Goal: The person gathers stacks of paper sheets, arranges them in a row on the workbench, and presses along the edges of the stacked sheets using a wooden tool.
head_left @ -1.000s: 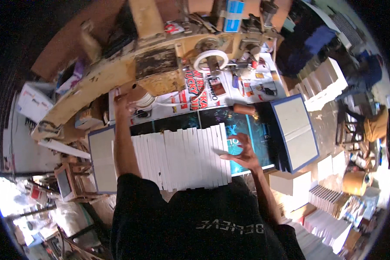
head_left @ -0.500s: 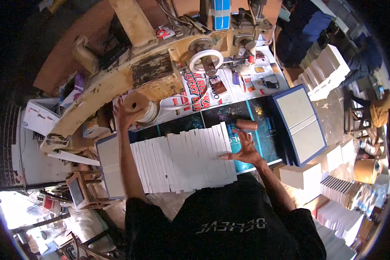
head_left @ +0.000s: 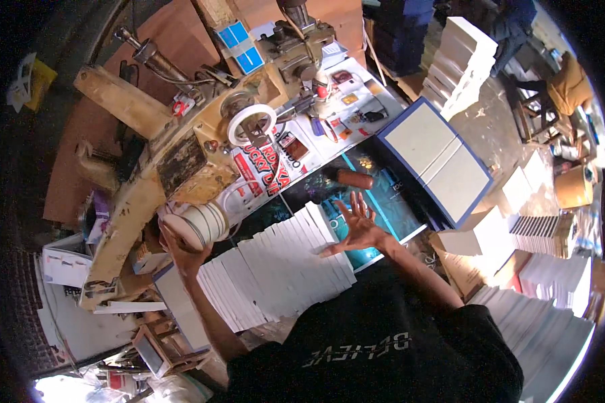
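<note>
A long row of white paper blocks point(head_left: 275, 263), standing close together, lies between my arms. At its far left end, my left hand point(head_left: 183, 250) is wrapped round the near end of a pale roll point(head_left: 212, 221) with dark bands on its side and a tan end face. My right hand point(head_left: 359, 225) is open with fingers spread, its thumb touching the right end of the paper row. Just beyond those fingertips lies a brown cylinder point(head_left: 354, 178) on the dark, printed sheet point(head_left: 376, 201).
A cast machine with a white-rimmed handwheel point(head_left: 251, 125) stands behind the row. Blue-edged grey book covers point(head_left: 437, 161) are stacked at the right, another cover point(head_left: 185, 302) at the left. White paper stacks point(head_left: 457, 64) and bundles point(head_left: 548, 235) stand on the right side.
The view has turned, so the scene appears tilted. My left hand has come from beside the roll onto it. My right hand stays spread at the row's right end.
</note>
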Demonstrator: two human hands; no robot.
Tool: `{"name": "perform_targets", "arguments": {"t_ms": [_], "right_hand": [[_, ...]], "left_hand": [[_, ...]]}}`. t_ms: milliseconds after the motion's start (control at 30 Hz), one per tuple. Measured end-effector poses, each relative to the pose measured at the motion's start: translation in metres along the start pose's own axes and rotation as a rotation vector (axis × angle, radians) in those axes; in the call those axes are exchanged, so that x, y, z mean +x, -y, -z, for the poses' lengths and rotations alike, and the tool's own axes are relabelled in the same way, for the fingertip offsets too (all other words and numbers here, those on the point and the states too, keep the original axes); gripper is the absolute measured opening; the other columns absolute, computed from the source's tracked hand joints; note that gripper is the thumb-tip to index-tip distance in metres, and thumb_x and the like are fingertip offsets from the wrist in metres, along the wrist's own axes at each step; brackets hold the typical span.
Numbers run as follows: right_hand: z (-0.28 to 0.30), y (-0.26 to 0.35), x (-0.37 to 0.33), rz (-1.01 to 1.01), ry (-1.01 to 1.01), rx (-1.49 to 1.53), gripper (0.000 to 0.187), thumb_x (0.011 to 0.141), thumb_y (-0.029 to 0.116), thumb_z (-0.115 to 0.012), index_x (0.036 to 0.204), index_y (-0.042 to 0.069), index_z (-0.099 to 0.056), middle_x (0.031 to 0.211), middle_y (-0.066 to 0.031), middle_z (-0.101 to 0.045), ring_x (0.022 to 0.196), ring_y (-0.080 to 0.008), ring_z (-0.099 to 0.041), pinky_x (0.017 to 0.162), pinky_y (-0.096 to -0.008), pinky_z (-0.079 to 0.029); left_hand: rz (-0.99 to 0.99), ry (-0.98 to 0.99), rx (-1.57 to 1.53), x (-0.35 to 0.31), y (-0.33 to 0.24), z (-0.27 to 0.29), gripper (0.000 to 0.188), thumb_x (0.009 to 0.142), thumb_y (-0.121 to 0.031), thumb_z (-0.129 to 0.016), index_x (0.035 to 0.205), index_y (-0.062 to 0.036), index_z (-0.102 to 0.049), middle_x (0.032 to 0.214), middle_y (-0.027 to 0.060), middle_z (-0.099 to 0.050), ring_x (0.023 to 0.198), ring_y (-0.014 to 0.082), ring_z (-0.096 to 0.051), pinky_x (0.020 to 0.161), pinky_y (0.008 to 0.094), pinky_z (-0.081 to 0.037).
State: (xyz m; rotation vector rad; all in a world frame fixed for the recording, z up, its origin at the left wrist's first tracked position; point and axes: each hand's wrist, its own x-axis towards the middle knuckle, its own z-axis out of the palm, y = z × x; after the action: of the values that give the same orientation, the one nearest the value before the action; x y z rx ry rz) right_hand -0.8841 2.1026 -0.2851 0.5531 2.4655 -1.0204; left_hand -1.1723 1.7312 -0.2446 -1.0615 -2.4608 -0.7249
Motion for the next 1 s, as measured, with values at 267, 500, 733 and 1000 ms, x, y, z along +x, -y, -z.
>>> {"name": "perform_targets", "arguments": {"t_ms": [267,500,733,1000], "right_hand": [[-0.001,-0.006,-0.001,-0.08,0.044,-0.008,0.153,0.045,0.095,-0.063,0.156,0.006,-0.007,0.158,-0.0324,0.003,0.147,-0.0475,0.006,0.114,-0.0658,-0.005],[-0.015,-0.011,-0.004,0.005,0.152,0.165,0.142,0.051,0.095,-0.06,0.155,0.006,-0.019,0.159,-0.0241,-0.016,0.149,-0.0394,-0.01,0.113,-0.0657,-0.019],[-0.01,-0.016,-0.002,-0.055,0.179,0.209,0.136,0.057,0.091,-0.062,0.153,0.003,-0.024,0.159,-0.0276,-0.015,0.149,-0.0417,-0.009,0.119,-0.0549,-0.014],[-0.001,-0.004,-0.014,-0.117,0.056,0.17,0.153,0.048,0.094,-0.062,0.155,0.001,-0.005,0.161,-0.0259,0.002,0.148,-0.0449,0.0,0.115,-0.0658,-0.012]], "left_hand": [[-0.086,-0.014,0.199,-0.001,-0.097,0.034,0.13,0.051,-0.043,-0.086,0.155,-0.0092,-0.016,0.156,0.0222,-0.025,0.14,0.0457,-0.026,0.113,0.0593,-0.023],[-0.016,0.009,0.107,-0.004,-0.07,0.011,0.122,0.057,-0.037,-0.089,0.152,-0.0039,-0.02,0.156,0.0235,-0.025,0.142,0.0383,-0.029,0.116,0.0503,-0.027],[-0.202,0.194,-0.171,0.059,-0.19,-0.049,0.12,0.044,-0.034,-0.092,0.147,-0.0109,-0.035,0.15,0.0266,-0.028,0.137,0.0465,-0.029,0.11,0.0606,-0.027],[-0.336,0.054,-0.275,0.101,-0.291,-0.093,0.12,0.047,-0.038,-0.093,0.148,-0.0114,-0.035,0.15,0.0268,-0.029,0.139,0.0437,-0.028,0.11,0.0621,-0.023]]}}
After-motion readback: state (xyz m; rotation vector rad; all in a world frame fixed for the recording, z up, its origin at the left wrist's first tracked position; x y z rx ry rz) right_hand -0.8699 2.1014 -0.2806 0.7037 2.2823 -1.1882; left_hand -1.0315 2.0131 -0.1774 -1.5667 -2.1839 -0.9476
